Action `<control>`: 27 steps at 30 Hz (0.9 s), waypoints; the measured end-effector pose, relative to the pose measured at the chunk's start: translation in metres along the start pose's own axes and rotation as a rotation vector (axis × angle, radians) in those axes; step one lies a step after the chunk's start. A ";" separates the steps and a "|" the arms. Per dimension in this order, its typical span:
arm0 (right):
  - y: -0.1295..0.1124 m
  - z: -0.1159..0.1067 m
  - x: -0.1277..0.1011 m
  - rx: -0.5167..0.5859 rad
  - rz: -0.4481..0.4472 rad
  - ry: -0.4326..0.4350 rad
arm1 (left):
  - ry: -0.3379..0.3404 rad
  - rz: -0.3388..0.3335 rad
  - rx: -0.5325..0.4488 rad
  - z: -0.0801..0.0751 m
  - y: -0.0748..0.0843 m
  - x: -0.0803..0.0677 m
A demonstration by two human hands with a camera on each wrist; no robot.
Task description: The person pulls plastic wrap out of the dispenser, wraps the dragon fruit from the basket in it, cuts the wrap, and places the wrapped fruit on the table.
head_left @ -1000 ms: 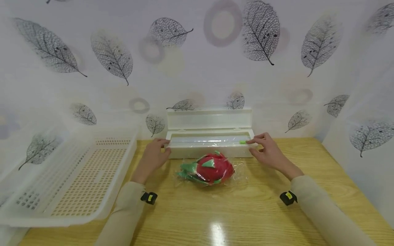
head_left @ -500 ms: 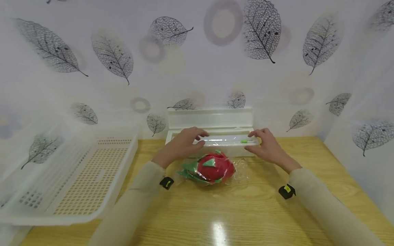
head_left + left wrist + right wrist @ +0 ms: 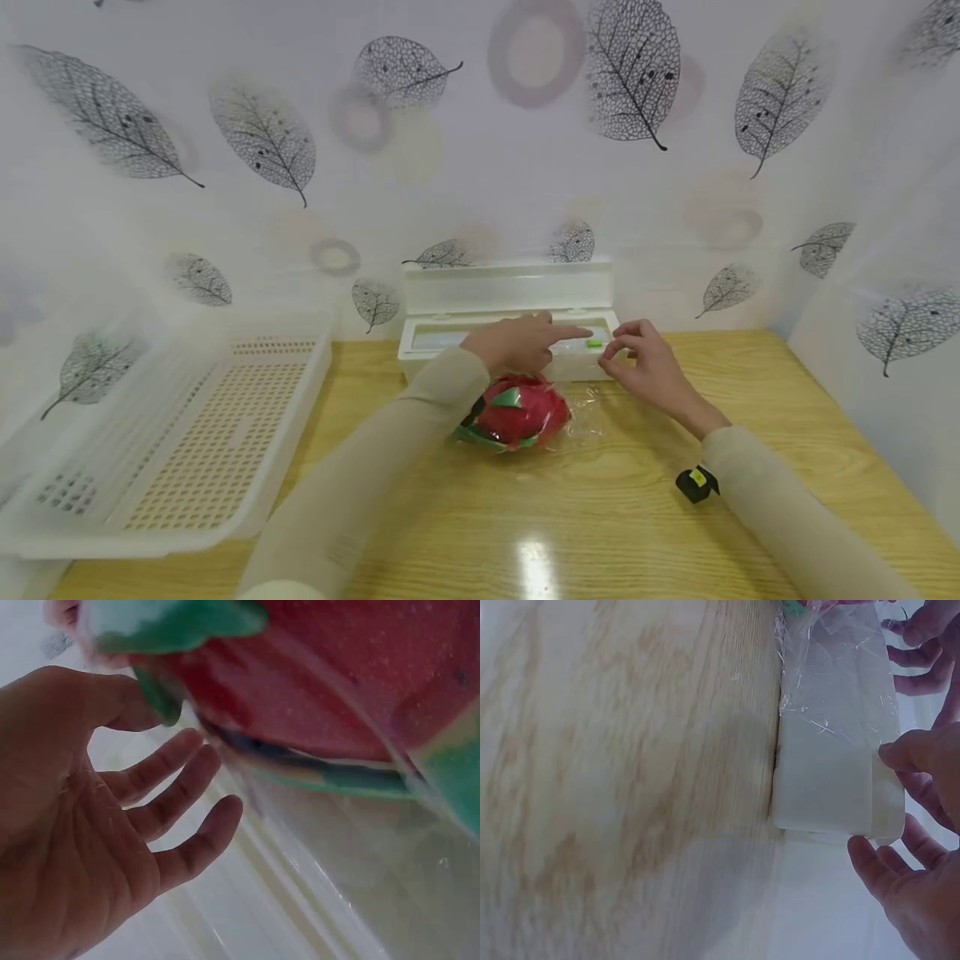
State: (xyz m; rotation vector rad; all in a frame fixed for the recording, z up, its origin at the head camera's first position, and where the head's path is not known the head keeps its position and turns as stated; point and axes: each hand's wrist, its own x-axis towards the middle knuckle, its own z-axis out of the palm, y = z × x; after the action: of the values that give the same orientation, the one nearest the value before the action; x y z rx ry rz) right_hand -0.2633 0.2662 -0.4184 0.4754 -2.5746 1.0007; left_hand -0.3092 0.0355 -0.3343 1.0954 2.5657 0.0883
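Note:
A white cling film box (image 3: 495,367) stands at the back with its lid (image 3: 506,287) raised, a clear film roll inside and a green slide cutter (image 3: 594,343) near its right end. My left hand (image 3: 513,342) reaches over the box, index finger straight and pointing toward the cutter; its other fingers curve loosely in the left wrist view, holding nothing. With thumb and fingers, my right hand (image 3: 645,362) grips the box's right end. A red dragon fruit (image 3: 525,412) with green scales, wrapped in clear film, lies before the box, partly hidden by my left forearm.
To the left sits a white perforated plastic basket (image 3: 213,433). The wooden table (image 3: 600,517) meets a leaf-patterned backdrop (image 3: 480,183) close behind the box. A black wrist camera (image 3: 697,483) hangs at my right sleeve.
My left hand has left the box's left end and moved right across it, its index finger now extended. The right hand stays at the right end, its fingers drawn closer together.

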 end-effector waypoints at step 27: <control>0.008 -0.006 0.007 0.005 0.024 -0.071 | 0.018 -0.054 0.214 0.004 0.021 0.005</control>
State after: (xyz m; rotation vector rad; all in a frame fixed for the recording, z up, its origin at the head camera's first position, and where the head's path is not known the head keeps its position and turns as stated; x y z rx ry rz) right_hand -0.2722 0.2745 -0.4157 0.4909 -2.6475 1.0166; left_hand -0.2966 0.0539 -0.3357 1.1021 2.6667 -0.1951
